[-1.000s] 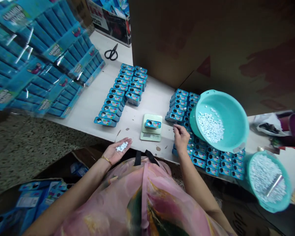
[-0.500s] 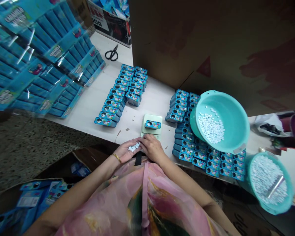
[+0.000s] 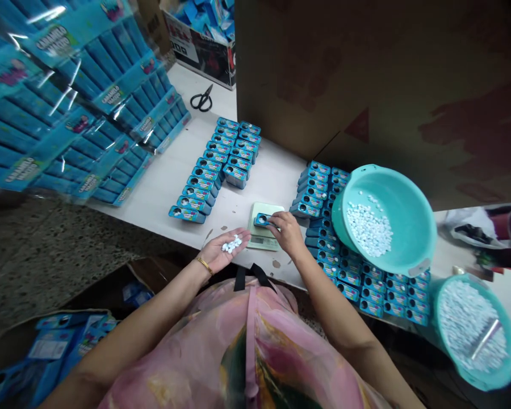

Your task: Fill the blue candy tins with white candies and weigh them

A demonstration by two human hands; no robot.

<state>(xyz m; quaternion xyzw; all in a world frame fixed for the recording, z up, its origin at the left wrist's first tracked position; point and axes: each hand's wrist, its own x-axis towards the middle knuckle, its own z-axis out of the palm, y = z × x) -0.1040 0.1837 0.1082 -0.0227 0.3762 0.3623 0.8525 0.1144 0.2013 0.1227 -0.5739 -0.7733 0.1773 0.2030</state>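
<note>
My left hand lies palm up in front of the scale, cupping several small white candies. My right hand has its fingers on the right end of a small blue candy box. That box rests on the plate of a pale green kitchen scale. A round dark hole shows in the box's top, with something white in it. The scale's display faces me, but its digits are too small to read.
Rows of blue boxes stand left of the scale, more to the right. A turquoise basin of candies sits over some; a turquoise bucket holds more candies. Scissors, wrapped packs and a large carton surround the table.
My right hand has left my left palm and moved up and right to the box on the scale, taking hold of its end. My left hand keeps the candies, its palm now more open.
</note>
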